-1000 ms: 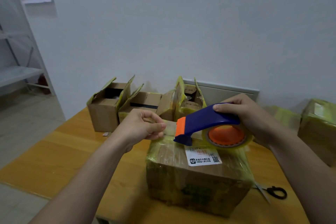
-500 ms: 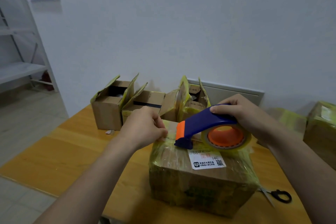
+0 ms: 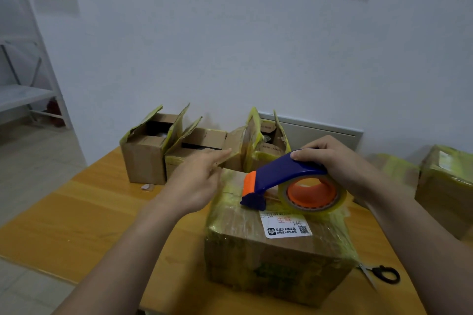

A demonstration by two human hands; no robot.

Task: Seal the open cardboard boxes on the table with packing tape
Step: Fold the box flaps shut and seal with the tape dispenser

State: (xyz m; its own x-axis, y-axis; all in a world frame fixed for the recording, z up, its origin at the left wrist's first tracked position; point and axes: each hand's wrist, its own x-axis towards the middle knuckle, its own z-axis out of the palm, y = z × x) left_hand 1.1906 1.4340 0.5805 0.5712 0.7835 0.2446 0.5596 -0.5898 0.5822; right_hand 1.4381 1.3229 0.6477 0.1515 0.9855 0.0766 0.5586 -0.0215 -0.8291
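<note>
At the back left of the yellow-orange wooden counter, three open brown cardboard boxes stand side by side against the white wall, flaps up. The left hand, blurred, holds nothing. Its fingers are straight and its forefinger points ahead, at the left top edge of the large tape-wrapped cardboard box with a white label, nearest the camera. The nose of the blue-and-orange packing tape dispenser rests on that box's top. The right hand curls round the dispenser's handle. Black-handled scissors lie just right of the box, and another taped cardboard box sits farther right.
</note>
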